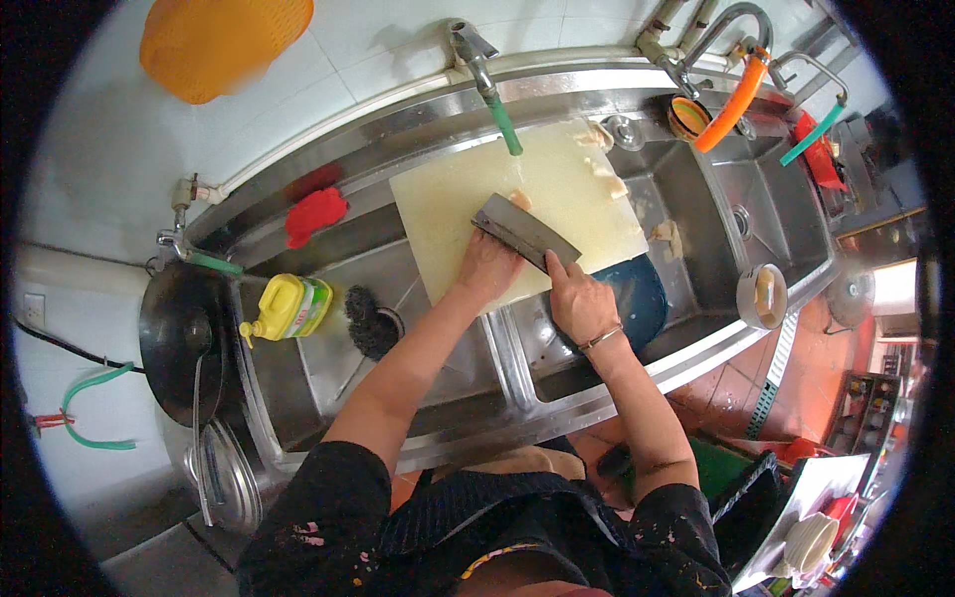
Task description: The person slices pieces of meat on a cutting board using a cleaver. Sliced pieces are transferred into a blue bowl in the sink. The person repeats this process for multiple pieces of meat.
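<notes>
My right hand [586,304] grips a metal cleaver [528,231], with a finger laid along its blade near the handle end. The blade is tilted over a pale cutting board [440,198] that bridges the sink's divider. My left hand [489,270] is against the board, close to the blade, which covers its fingertips. What those fingers hold, if anything, is hidden. Just beyond the blade shows a small pale piece of food, perhaps meat [520,199]. More pale pieces [615,186] lie along the board's right edge, and one scrap [666,237] is down in the sink basin.
Above the board hangs a faucet [471,48] with a green hose. A blue basin [634,298] sits partly under the board. Left are a yellow detergent bottle [295,307], dark scrubber [369,321], red cloth [315,216] and wok [179,343]. A bowl [761,296] rests on the right rim.
</notes>
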A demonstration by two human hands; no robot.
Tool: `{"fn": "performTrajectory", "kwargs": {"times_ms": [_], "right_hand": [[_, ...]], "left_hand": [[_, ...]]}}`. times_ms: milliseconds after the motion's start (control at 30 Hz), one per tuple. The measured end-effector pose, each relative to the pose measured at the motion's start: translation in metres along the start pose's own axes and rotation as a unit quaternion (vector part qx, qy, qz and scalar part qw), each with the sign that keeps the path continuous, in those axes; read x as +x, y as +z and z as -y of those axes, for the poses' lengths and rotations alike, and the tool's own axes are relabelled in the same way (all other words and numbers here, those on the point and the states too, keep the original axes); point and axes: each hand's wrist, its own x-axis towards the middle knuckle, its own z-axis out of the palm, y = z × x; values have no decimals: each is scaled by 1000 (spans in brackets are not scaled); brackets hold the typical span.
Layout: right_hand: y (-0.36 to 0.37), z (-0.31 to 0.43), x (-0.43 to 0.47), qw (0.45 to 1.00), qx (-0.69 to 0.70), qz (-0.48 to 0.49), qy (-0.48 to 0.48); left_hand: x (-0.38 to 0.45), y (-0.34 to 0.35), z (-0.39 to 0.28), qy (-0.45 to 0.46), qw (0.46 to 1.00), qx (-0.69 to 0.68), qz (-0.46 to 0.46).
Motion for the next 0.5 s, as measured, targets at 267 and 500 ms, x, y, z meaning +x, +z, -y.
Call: {"fn": "performTrajectory", "kwargs": {"times_ms": [267,500], "right_hand": [[30,-3,32,992,-82,89,29],[33,14,57,991,-44,103,74]], "left_hand": [[2,-3,-9,-20,997,-80,-10],[1,9,-5,-6,992,-69,-104]]}}
